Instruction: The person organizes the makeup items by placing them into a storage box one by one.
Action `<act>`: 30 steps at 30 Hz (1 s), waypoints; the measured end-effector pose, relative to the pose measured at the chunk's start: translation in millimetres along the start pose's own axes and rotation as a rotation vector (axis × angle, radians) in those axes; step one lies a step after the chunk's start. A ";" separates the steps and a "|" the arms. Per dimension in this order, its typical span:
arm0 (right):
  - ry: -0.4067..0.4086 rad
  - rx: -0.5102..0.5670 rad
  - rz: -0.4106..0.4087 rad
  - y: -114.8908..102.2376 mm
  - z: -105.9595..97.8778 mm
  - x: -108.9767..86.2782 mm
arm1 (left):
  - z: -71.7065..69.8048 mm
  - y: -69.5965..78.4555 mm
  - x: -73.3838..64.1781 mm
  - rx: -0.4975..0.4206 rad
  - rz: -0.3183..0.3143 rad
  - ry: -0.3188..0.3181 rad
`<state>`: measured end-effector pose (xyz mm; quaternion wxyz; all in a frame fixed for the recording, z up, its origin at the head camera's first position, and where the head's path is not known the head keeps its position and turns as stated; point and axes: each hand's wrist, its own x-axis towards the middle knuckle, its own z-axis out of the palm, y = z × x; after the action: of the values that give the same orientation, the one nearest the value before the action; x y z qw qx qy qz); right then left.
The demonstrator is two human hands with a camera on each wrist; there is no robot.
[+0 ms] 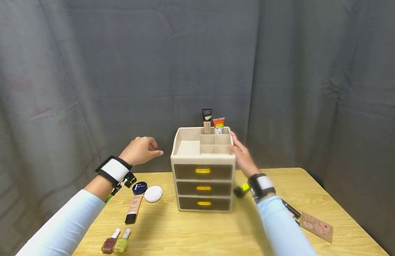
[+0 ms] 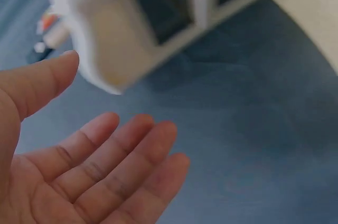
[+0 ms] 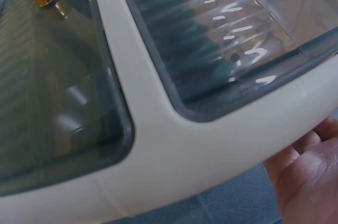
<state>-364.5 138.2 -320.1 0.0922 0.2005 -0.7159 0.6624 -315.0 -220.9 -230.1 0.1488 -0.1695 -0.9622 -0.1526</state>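
Note:
A cream drawer organizer (image 1: 203, 159) stands on the table, with three dark drawers pushed in and yellow handles. My right hand (image 1: 243, 158) grips its upper right side, the thumb at the top rim; in the right wrist view part of that hand (image 3: 311, 182) shows beside the frame, with its fingertips hidden. My left hand (image 1: 140, 150) is in the air left of the organizer, holding nothing; the left wrist view shows its fingers (image 2: 129, 168) loosely bent. A black-capped tube (image 1: 207, 121) and an orange-and-white tube (image 1: 219, 125) stand in back compartments of the top.
On the left lie a dark blue round case (image 1: 140, 187), a white round compact (image 1: 153, 194), a BB cream tube (image 1: 134, 209) and two nail polish bottles (image 1: 121, 243). Right of the organizer are a brush (image 1: 240, 191), a black stick (image 1: 291, 209) and a palette (image 1: 317, 227).

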 end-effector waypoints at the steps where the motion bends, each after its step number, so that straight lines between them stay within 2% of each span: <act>1: 0.001 -0.006 -0.011 0.8 -0.1 0.3 | 4.0 -5.9 -4.0 0.000 -0.014 -0.014; 6: 0.010 -0.006 -0.044 -1.3 0.1 -0.6 | 28.3 -28.4 -18.8 -0.002 -0.086 -0.080; 13: 0.002 0.003 -0.027 -2.3 -1.1 -3.1 | 67.8 -49.2 -37.3 0.010 -0.137 -0.133; 17: -0.003 0.009 0.000 -4.3 -1.6 -3.8 | 86.0 -62.3 -47.8 0.013 -0.158 -0.152; 21: -0.009 0.025 0.022 -14.8 0.7 -8.6 | 98.9 -79.5 -55.9 -0.021 -0.196 -0.171; 25: -0.012 0.016 0.023 -25.3 3.4 -14.3 | 108.0 -96.7 -61.6 -0.031 -0.281 -0.222; 27: -0.009 0.011 0.031 -23.6 3.0 -13.5 | 112.3 -104.8 -63.6 -0.022 -0.336 -0.256; 30: 0.000 0.004 0.041 -14.6 0.5 -8.8 | 118.4 -117.0 -66.0 -0.018 -0.383 -0.291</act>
<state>-350.5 138.6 -310.3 0.0781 0.1859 -0.7187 0.6655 -327.0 -303.5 -388.5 -0.0245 -0.0053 -0.9867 -0.1608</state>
